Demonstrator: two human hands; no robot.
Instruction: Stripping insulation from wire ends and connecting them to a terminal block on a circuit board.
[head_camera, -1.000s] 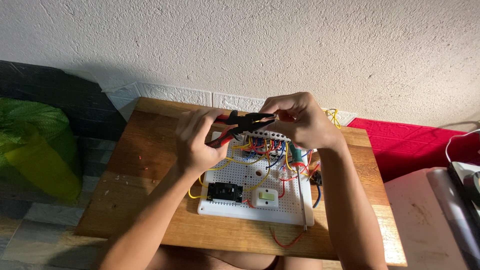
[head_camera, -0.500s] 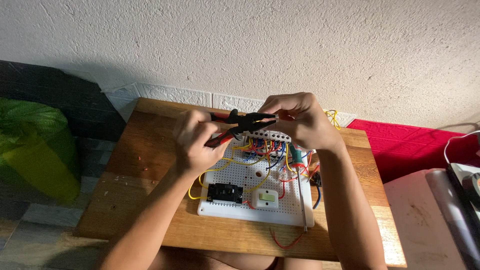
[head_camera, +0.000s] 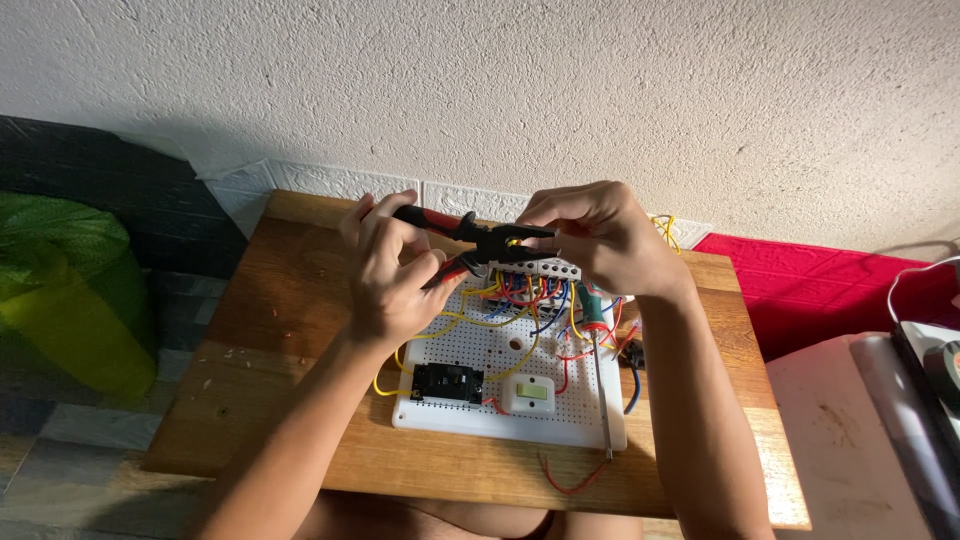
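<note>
Left hand's grip (head_camera: 390, 265) closed around the red-and-black pliers (head_camera: 470, 243); right hand (head_camera: 600, 235) pinching a short yellow wire (head_camera: 513, 242) at the pliers' nose.

Both hands hover just above the far edge of the white perforated board (head_camera: 500, 385), which lies on the wooden table (head_camera: 270, 330). The board already looks well along: a row of terminals tangled with yellow, blue and red wires (head_camera: 520, 295), a black switch (head_camera: 448, 382) and a white module (head_camera: 529, 393) are mounted near its front. A screwdriver (head_camera: 598, 350) rests along the right side, and a loose red wire offcut (head_camera: 570, 482) lies on the table. The yellow piece in the pliers is, by my reading, not yet fitted to the board.
</note>
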